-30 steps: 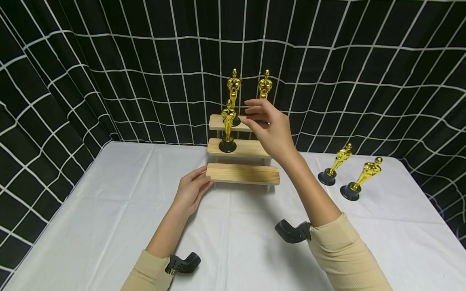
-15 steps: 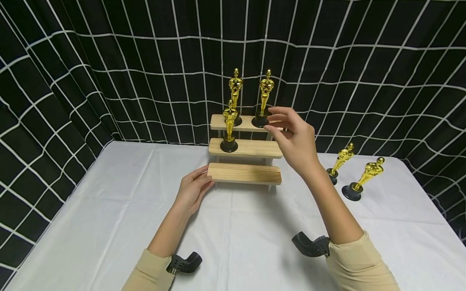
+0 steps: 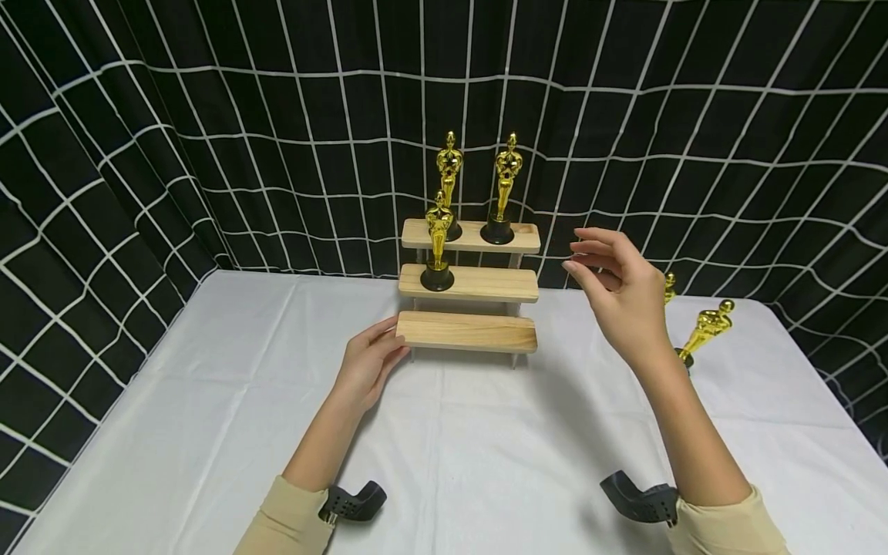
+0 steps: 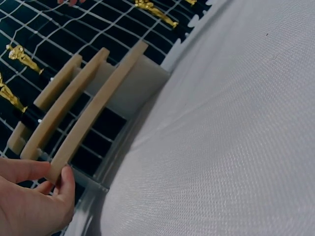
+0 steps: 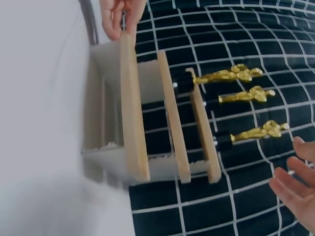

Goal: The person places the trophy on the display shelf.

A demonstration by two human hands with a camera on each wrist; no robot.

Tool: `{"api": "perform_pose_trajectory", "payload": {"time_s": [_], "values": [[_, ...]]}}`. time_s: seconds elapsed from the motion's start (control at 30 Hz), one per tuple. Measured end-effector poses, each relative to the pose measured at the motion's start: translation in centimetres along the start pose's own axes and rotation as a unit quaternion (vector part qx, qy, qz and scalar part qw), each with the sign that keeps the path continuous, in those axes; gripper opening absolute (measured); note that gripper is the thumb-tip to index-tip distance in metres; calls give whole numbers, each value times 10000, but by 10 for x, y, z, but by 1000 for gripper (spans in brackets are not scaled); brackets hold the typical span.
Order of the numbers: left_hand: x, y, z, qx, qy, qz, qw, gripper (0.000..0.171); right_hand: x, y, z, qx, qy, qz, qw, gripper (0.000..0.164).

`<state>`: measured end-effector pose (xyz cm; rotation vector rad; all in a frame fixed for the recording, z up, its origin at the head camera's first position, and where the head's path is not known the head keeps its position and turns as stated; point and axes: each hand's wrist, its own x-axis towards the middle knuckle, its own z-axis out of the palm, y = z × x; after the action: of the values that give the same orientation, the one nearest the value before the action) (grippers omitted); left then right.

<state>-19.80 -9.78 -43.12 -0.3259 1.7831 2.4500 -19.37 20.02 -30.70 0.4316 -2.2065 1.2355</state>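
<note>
While the left hand (image 3: 368, 362) grips the left end of the lowest shelf (image 3: 466, 331), the right hand (image 3: 624, 301) is in the air to the right of the stand (image 3: 489, 282), well apart from it. The left wrist view shows the fingers (image 4: 67, 184) of the left hand pinching the board from both faces. The fingers of the right hand are released: they are bent softly, a gap stays between them and the thumb, and nothing is inside.

The stand has three wooden shelves, which rise like stairs towards the back. On the top shelf (image 3: 469, 233) two golden statuettes are upright on black round bases, the left one (image 3: 449, 163) and the right one (image 3: 508, 176). A third statuette (image 3: 438, 231) stands at the left part of the middle shelf (image 3: 506, 285), and in the head view it partly covers the one behind it. The lowest shelf carries no statuette.

On the white tabletop (image 3: 513, 455), at the right, there are two more: the nearer statuette (image 3: 708, 327), whose base is partly hidden by the forearm, and the farther statuette (image 3: 669, 285), mostly hidden behind the right hand. Behind everything hangs a black curtain (image 3: 312, 169) with white grid lines.
</note>
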Motion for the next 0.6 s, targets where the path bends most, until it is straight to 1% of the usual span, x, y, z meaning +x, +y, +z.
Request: {"api": "perform_pose_trajectory", "payload": {"time_s": [0.2,0.43,0.6], "values": [[0,0,0,-15,6,-5,10000,51,-11,8,-14,-300,174,12,9994,39],[1,-1,0,-34,27,0,10000,51,-24,18,-31,-291,521,135,9981,41],[0,0,0,-30,11,17,10000,51,-33,25,-45,-788,689,337,9939,46]]}}
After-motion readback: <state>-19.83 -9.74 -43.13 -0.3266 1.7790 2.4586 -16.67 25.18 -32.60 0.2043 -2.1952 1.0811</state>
